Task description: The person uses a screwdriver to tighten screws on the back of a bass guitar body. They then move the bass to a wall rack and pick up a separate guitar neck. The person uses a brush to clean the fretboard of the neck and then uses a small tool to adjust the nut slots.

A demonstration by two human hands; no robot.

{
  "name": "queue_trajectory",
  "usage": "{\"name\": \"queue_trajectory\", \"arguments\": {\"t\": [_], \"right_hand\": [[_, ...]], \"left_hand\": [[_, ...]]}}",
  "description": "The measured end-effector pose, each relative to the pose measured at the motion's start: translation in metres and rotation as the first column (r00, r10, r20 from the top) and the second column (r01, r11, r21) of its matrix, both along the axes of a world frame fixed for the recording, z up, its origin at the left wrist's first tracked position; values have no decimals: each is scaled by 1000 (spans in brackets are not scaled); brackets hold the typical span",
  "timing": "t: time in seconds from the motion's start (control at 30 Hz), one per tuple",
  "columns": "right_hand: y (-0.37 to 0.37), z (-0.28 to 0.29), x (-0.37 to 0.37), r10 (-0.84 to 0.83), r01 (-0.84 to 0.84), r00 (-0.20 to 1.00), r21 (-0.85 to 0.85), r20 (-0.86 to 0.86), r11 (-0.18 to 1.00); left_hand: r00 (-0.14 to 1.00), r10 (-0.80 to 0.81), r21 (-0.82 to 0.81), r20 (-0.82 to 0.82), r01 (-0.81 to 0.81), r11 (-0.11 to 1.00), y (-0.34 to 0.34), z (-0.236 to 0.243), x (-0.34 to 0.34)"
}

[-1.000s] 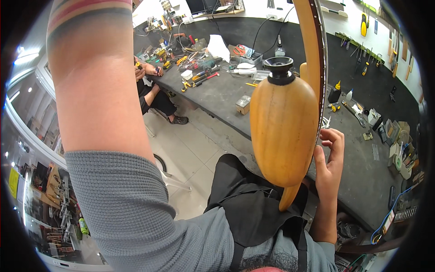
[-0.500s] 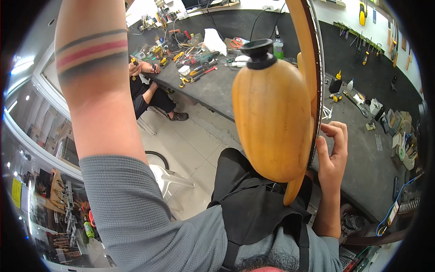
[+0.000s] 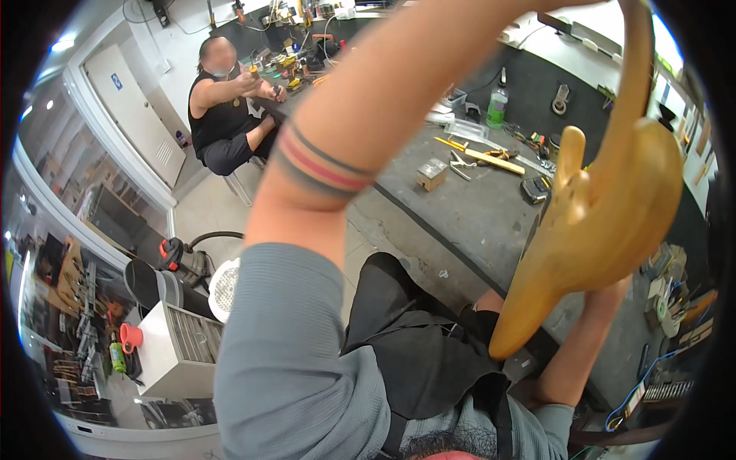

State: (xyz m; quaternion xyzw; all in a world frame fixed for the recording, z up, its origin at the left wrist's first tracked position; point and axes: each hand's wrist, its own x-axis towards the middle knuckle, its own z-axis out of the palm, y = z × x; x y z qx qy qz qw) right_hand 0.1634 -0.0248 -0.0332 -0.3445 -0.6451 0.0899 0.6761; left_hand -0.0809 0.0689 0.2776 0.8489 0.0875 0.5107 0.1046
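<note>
A yellow-brown wooden instrument (image 3: 598,222) with a rounded, carved body, short upper horn and long upright neck fills the right side, slightly tilted. Its tapered lower end reaches my lap beside the dark apron (image 3: 414,368). My raised left arm crosses the upper middle, and my left hand (image 3: 575,3) meets the top edge near the neck, mostly out of frame, fingers unseen. Low at the instrument's right side is my right hand (image 3: 609,291), largely hidden behind the body; its fingers are not visible.
Bench (image 3: 460,215) holds tools, a square block (image 3: 431,175) and a green-liquid bottle (image 3: 497,103). A seated co-worker (image 3: 218,130) holds small tools at left. Behind my left arm are a white stool (image 3: 224,291), drawer cabinet (image 3: 172,349) and vacuum (image 3: 184,261).
The instrument has turned and tilted rightward, showing its horns. My left arm has swung rightward across the view. My right hand has slipped behind the body. The view shows more of the left room.
</note>
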Motion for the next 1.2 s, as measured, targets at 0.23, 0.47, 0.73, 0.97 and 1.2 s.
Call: {"name": "queue_trajectory", "arguments": {"t": [0.23, 0.47, 0.73, 0.97, 1.2], "right_hand": [[7, 104, -64, 101, -135, 970, -146, -221, 980], [12, 96, -1, 237, -258, 962, -165, -135, 952], [-15, 87, 26, 160, -172, 975, -72, -153, 982], [-23, 77, 41, 127, -145, 950, -45, -286, 988], [-11, 77, 50, 261, -269, 941, -9, -213, 963]], "left_hand": [[831, 553, 304, -52, -515, 802, -7, -125, -77], [-115, 882, -326, 457, -944, 46, 155, -220, -490], [-390, 919, -195, -50, -899, -392, 200, -262, -592], [619, 545, -460, 565, -313, 831, 159, -242, -430], [798, 324, -447, 508, -78, 891, 109, -284, -300]]}}
